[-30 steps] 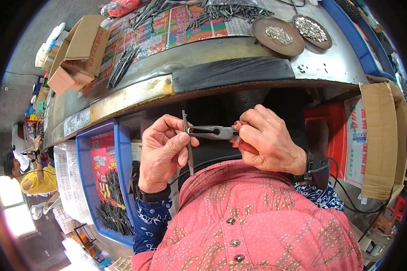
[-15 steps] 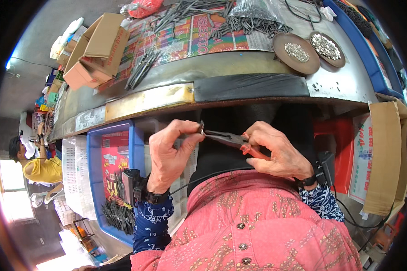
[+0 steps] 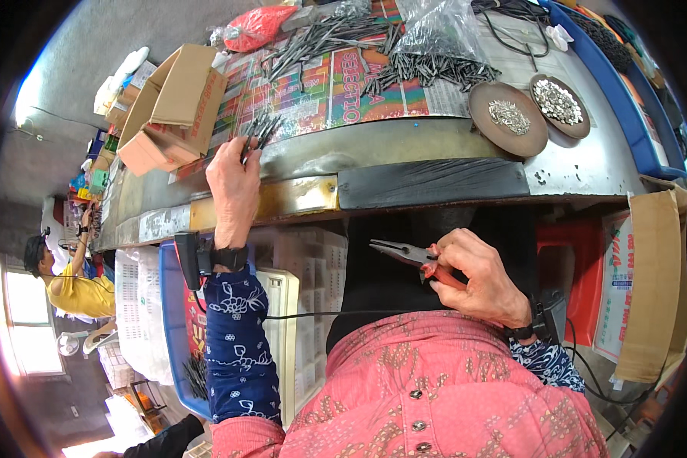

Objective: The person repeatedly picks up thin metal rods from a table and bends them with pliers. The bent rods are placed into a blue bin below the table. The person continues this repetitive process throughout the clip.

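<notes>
My right hand (image 3: 481, 278) is wrapped round the red handles of long-nose pliers (image 3: 403, 252), held over my lap. The jaws point left, with nothing visible between them. My left hand (image 3: 234, 191) reaches over the table's front edge. Its thumb and fingers close on the near end of a small bunch of dark slim strips (image 3: 262, 128); how many it grips is hidden. A larger heap of similar strips (image 3: 427, 70) lies farther back, partly under a clear plastic bag (image 3: 443, 30).
Two brown dishes of small metal pieces (image 3: 509, 118) (image 3: 560, 101) stand at the table's right. An open cardboard box (image 3: 179, 103) is left of my hand, with a red bag (image 3: 259, 29) behind. Below are a blue crate (image 3: 174, 320) and a red stool (image 3: 569, 267). A person in yellow (image 3: 84, 286) works far left.
My left hand has left the plier tips, where it pinched a small piece, and moved up and forward to the bunch on the table. The pliers have shifted slightly right and toward me.
</notes>
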The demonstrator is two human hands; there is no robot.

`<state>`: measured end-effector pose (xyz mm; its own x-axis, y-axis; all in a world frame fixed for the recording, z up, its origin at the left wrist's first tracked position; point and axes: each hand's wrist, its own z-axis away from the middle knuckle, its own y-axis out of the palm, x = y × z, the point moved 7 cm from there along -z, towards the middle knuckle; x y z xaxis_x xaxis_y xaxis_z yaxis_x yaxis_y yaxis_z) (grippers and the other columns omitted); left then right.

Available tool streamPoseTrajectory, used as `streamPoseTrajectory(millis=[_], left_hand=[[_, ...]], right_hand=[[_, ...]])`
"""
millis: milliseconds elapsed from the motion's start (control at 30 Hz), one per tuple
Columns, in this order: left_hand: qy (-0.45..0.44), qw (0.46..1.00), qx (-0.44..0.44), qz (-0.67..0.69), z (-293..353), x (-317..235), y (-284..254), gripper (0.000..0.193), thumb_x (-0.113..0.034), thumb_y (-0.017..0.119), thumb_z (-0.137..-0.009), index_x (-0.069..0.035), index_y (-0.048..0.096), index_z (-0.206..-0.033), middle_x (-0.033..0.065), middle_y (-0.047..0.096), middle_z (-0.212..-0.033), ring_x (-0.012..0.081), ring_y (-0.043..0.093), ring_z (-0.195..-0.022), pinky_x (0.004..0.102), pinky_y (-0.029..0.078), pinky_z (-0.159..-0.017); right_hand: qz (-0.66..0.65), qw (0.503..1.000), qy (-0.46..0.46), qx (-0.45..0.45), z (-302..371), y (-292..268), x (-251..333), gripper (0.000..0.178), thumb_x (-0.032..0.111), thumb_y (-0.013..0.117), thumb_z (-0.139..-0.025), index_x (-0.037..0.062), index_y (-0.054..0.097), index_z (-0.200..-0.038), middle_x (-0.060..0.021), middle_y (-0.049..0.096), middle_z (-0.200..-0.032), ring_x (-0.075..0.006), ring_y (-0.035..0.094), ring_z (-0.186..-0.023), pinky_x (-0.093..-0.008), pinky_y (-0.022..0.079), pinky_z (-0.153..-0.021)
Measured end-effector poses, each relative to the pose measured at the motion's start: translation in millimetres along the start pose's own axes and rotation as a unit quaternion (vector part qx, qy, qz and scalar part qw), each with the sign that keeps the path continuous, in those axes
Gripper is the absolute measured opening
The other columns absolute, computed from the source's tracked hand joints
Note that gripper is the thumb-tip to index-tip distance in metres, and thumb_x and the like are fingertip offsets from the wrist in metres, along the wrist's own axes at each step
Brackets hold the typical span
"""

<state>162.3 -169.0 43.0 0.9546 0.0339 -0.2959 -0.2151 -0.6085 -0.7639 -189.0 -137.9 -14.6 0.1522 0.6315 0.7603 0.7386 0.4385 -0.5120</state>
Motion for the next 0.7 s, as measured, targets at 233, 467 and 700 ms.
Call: streamPoseTrajectory(millis=[233, 467, 700], left_hand=[[0.014, 0.989, 0.019, -0.147, -13.7, 11.0, 20.7, 0.017, -0.014, 0.072, -0.087, -0.004, 0.068, -0.101, 0.0178, 0.065, -0.093, 0.0394, 0.065, -0.085, 0.0476, 0.051, -0.073], [-0.060, 0.996, 0.072, -0.011, -20.7, 12.0, 26.1, 0.022, -0.014, 0.080, -0.079, 0.000, 0.067, -0.090, 0.0168, 0.067, -0.079, 0.0352, 0.065, -0.074, 0.0416, 0.051, -0.071], [0.000, 0.996, 0.084, -0.020, -13.1, -6.0, 26.8, 0.023, -0.014, 0.081, -0.077, 0.000, 0.067, -0.088, 0.0175, 0.064, -0.082, 0.0357, 0.063, -0.078, 0.0420, 0.050, -0.072]], right_hand=[[-0.001, 1.000, 0.015, 0.005, -0.5, 2.1, -7.9, 0.021, 0.006, 0.077, -0.070, 0.0034, 0.064, -0.087, -0.0110, 0.061, -0.094, -0.0307, 0.060, -0.086, -0.0392, 0.051, -0.074], [-0.001, 1.000, 0.021, 0.018, -0.2, 4.3, -10.7, 0.021, 0.006, 0.077, -0.070, 0.0035, 0.064, -0.087, -0.0105, 0.060, -0.094, -0.0301, 0.061, -0.085, -0.0395, 0.051, -0.073], [0.004, 1.000, 0.004, 0.009, -0.3, 9.5, -8.9, 0.019, 0.004, 0.075, -0.070, 0.0031, 0.063, -0.085, -0.0105, 0.060, -0.092, -0.0296, 0.060, -0.083, -0.0391, 0.051, -0.072]])
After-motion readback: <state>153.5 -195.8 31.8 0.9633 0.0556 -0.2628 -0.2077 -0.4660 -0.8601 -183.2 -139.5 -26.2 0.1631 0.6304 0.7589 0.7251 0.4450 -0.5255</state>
